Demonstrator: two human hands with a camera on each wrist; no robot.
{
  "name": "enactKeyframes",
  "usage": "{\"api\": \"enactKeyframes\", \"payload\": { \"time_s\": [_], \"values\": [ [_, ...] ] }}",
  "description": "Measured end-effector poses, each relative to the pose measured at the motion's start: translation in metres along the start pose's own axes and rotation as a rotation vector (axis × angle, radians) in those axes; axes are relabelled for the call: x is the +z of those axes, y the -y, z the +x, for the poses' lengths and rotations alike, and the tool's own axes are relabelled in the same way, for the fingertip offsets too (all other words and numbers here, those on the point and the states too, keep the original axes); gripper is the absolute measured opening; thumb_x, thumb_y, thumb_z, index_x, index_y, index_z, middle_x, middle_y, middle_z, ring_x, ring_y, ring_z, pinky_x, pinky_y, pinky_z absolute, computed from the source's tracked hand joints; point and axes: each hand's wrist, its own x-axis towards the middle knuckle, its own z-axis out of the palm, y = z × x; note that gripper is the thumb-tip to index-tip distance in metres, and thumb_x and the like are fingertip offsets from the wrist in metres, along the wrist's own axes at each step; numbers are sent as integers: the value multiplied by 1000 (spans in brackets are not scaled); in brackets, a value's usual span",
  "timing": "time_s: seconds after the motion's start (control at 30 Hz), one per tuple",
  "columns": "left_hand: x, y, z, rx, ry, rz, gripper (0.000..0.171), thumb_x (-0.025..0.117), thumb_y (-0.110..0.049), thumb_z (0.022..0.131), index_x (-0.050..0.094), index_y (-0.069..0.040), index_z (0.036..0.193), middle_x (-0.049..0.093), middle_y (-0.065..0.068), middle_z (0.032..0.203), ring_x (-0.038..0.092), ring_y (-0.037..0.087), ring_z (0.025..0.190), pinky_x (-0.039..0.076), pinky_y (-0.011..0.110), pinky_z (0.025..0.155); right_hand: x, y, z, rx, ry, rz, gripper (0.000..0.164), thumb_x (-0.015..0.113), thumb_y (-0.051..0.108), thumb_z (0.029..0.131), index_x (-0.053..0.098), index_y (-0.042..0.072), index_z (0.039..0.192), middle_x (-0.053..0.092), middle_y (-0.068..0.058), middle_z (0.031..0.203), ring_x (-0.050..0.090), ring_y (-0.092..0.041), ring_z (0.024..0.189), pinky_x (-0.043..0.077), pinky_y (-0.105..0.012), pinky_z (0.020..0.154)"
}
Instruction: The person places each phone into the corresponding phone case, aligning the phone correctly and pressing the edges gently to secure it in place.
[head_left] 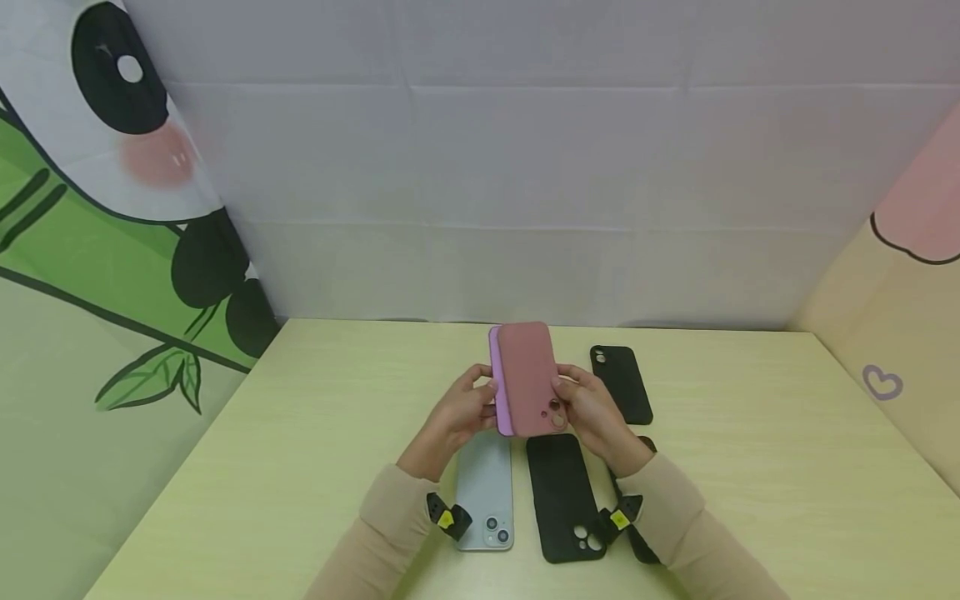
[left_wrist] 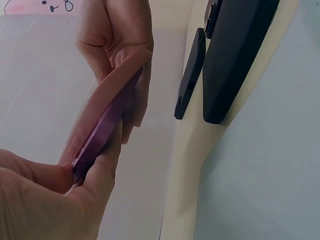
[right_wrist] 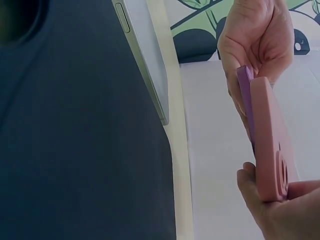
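Note:
My left hand (head_left: pixel 459 410) pinches a purple phone (head_left: pixel 501 408) by its left edge. My right hand (head_left: pixel 597 410) grips a pink phone case (head_left: pixel 527 367) along its right side, camera holes at the lower right corner. Both are held up above the table, the case lying over the phone and a little to its right. Seen from the left wrist, the case (left_wrist: pixel 102 100) and the purple phone (left_wrist: pixel 107 120) lean against each other at a slight angle. The right wrist view has the case (right_wrist: pixel 267 135) in front, with the phone (right_wrist: pixel 245 90) behind it.
Below the hands, a pale blue phone (head_left: pixel 483 483) and a black phone case (head_left: pixel 562 496) lie side by side on the yellow table (head_left: pixel 315 467). Another black case (head_left: pixel 622 383) is farther back on the right. A further black item (head_left: pixel 643 546) is partly hidden under the right wrist.

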Motion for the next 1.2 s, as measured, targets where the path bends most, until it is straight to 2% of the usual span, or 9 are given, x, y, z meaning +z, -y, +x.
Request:
{"api": "enactKeyframes", "payload": {
  "time_s": [0.1, 0.23, 0.43, 0.6, 0.93, 1.2],
  "values": [
    [1, 2, 1, 3, 7, -6, 15, 32, -12, 100, 41, -6, 111, 54, 4, 77, 56, 13, 65, 47, 27, 60, 2, 0, 0, 6, 23, 8, 37, 35, 5, 98, 34, -4, 134, 53, -2, 101, 55, -5, 87, 48, -19, 74],
    [2, 3, 2, 8, 12, -6, 16, 31, -12, 100, 40, -8, 113, 54, 4, 79, 55, 12, 65, 48, 27, 62, 3, -2, 1, 0, 47, 9, 39, 33, 5, 98, 31, -8, 135, 49, -10, 115, 54, -6, 95, 48, -19, 78],
    [3, 3, 3, 20, 31, -23, 17, 29, -12, 101, 39, -8, 113, 56, 3, 80, 58, 12, 66, 49, 27, 62, 3, -1, 3, 1, 44, 9, 40, 33, 5, 98, 29, -9, 136, 42, -18, 127, 51, -9, 103, 47, -18, 81],
    [4, 3, 4, 21, 63, -40, 20, 27, -13, 101, 38, -9, 117, 55, 4, 85, 59, 12, 69, 49, 27, 65, 4, 0, 5, 11, 6, 20, 38, 34, 4, 98, 34, -5, 135, 47, -13, 122, 53, -7, 99, 48, -19, 80],
    [8, 2, 10, 20, 53, -7, 26, 30, -21, 101, 39, -11, 123, 55, 11, 109, 61, 15, 80, 50, 27, 68, 1, 0, 12, 9, -68, 46, 35, 39, 4, 97, 41, -3, 130, 53, -1, 101, 55, -6, 88, 49, -21, 74],
    [10, 2, 16, 48, 54, 45, 32, 44, -18, 97, 36, -10, 128, 62, 13, 105, 62, 16, 83, 52, 29, 71, -4, 1, 19, 1, -87, 57, 34, 43, 3, 95, 43, -5, 128, 54, 2, 93, 55, -6, 83, 48, -20, 72]
  ]
}}
